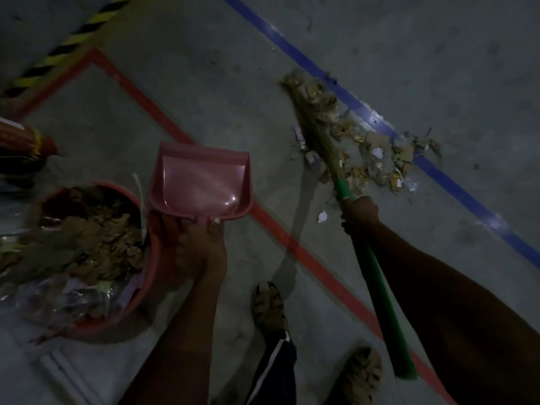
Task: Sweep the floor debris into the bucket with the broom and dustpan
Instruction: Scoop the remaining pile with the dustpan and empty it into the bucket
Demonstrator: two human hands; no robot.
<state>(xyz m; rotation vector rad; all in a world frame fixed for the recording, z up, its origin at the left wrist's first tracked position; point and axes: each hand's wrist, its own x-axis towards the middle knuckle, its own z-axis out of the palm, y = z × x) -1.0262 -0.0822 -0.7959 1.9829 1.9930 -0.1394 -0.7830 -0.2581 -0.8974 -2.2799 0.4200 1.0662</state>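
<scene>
no text, label, brand or number can be read anywhere in this dim, blurred view.

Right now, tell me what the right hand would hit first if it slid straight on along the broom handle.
The right hand grips the green broom handle. Going straight on, it would likely first meet the broom's bristles, then the debris pile against the blue floor line. Depth is unclear.

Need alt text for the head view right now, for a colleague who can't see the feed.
A person's right hand grips a green-handled broom whose bristles lie in a pile of scrap debris along a blue floor line. Their left hand holds an empty pink dustpan above the floor, beside a red bucket already heaped with debris.
</scene>
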